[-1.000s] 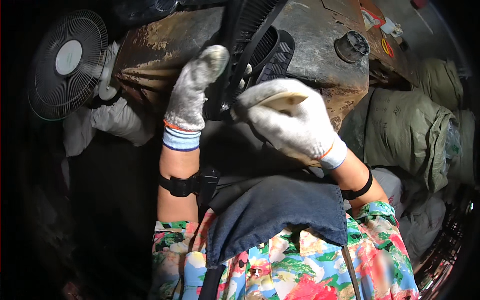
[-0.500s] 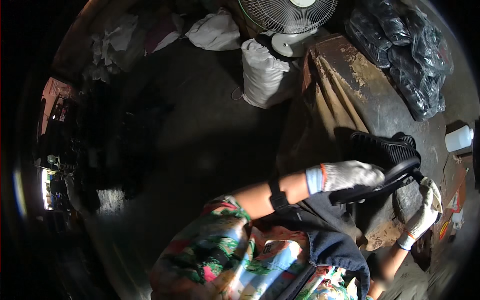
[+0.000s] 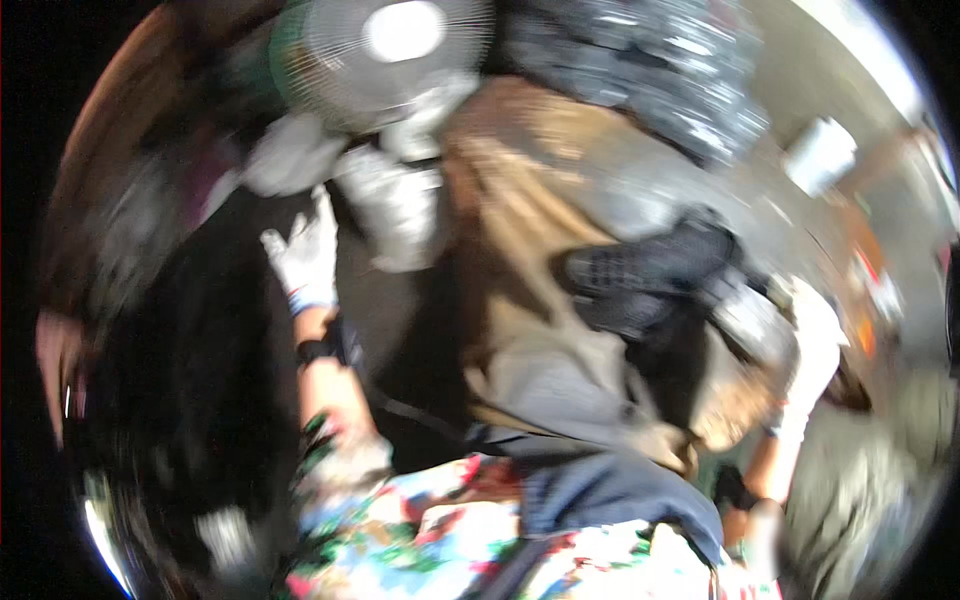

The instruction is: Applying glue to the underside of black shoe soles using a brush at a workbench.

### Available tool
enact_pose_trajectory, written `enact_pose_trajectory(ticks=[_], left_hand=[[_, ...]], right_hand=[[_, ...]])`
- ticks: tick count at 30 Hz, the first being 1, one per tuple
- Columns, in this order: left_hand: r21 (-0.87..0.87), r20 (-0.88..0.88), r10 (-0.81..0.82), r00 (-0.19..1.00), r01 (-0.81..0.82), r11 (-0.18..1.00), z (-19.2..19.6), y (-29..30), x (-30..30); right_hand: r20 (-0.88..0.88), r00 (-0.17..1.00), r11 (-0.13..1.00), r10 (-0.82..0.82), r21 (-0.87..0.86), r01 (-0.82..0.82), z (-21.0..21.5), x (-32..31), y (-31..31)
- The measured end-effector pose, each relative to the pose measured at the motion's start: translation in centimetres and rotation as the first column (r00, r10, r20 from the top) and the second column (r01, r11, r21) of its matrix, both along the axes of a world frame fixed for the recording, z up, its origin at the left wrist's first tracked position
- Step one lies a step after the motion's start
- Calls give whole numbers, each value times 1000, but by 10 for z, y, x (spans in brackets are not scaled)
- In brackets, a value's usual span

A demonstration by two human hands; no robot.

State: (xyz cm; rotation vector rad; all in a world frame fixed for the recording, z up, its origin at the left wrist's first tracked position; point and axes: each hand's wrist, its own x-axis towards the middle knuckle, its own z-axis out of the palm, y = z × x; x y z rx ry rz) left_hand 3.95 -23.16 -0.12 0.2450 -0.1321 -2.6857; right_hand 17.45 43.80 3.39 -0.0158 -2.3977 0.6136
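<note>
The left hand (image 3: 305, 255) has let go of the black grille (image 3: 655, 275) and reaches out, gloved fingers spread. The right hand (image 3: 815, 350) stays by it, grip too blurred to tell.

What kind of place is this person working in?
Probably a cluttered workshop or repair shed, though the picture is blurred. A worn, stained workbench holds a black ribbed part, a standing fan runs behind it, and white sacks lie beside it.
</note>
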Motion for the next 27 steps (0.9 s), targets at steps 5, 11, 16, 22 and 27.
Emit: enact_pose_trajectory(ticks=[5, 11, 16, 22, 27], left_hand=[[-921, 125, -542, 831, 300, 248, -101, 137, -43], [-752, 4, -278, 961, -180, -634, -65, 347, -23], [-728, 146, -284, 948, -91, -679, -83, 339, -24], [-845, 401, -367, 839, 184, -502, -42, 343, -35], [-853, 496, -632, 595, 471, -227, 34, 364, -2]], right_hand=[[-19, 994, 977, -104, -191, 99, -17, -24, -4], [-160, 931, 856, -329, 364, 366, 6, 5, 107], [-34, 934, 897, -356, -293, 331, -13, -12, 145], [241, 840, 859, -486, 305, 410, -45, -25, 192], [297, 837, 865, -460, 364, 346, -73, -37, 212]])
